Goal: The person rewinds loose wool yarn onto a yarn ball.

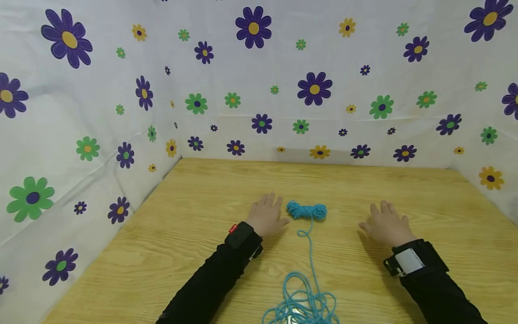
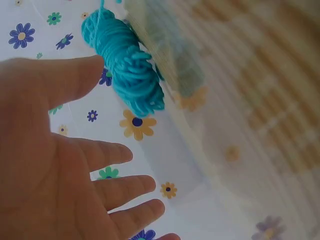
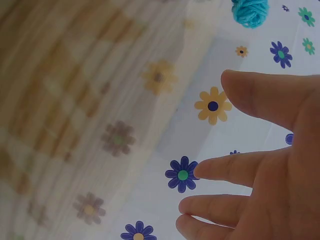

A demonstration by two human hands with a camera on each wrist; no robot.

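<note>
A wound bundle of turquoise cord (image 1: pixel 306 211) lies on the wooden table, narrowed at its middle. From it a single strand (image 1: pixel 310 247) runs with a small loop toward the near edge, into a loose tangle of the same cord (image 1: pixel 309 306). My left hand (image 1: pixel 267 217) is just left of the bundle, fingers spread and straight, thumb toward it; the left wrist view shows the bundle (image 2: pixel 127 65) beyond the thumb tip. Farther off on the right, my right hand (image 1: pixel 388 225) has its fingers extended and holds nothing. The right wrist view catches only one end of the bundle (image 3: pixel 251 11).
The light wooden table (image 1: pixel 133 252) reaches back to a white flower-printed cloth (image 1: pixel 279 63), which also hangs along the left and right sides. Black bands sit on both wrists. A small shiny patch shows under the tangle near the front.
</note>
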